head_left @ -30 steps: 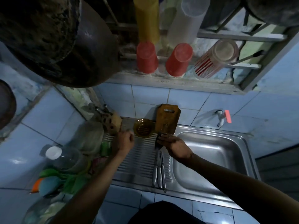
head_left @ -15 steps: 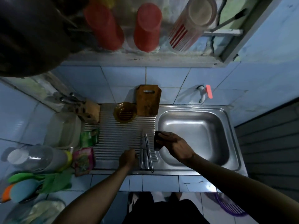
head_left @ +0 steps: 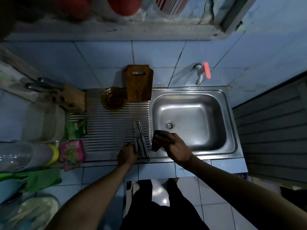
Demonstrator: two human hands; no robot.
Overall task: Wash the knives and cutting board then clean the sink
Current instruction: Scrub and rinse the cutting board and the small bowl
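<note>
Several steel knives (head_left: 140,137) lie side by side on the ribbed drainboard (head_left: 108,130), handles toward me. My left hand (head_left: 127,154) rests on the handle ends, fingers curled around them. My right hand (head_left: 172,146) holds a dark sponge (head_left: 156,141) over the left rim of the steel sink basin (head_left: 196,113), which has its drain (head_left: 169,125) showing. The wooden cutting board (head_left: 138,83) leans upright against the tiled wall behind the drainboard.
An amber glass dish (head_left: 113,98) sits beside the board. A wooden knife block (head_left: 69,98) with knives stands at back left. Green and pink sachets (head_left: 73,141), plastic containers and cloths crowd the left counter. A tap with a red handle (head_left: 203,73) juts from the wall.
The view tilted downward. My left hand came back from the rear of the drainboard to the knife handles. My right hand with the sponge moved toward me, to the sink's left rim.
</note>
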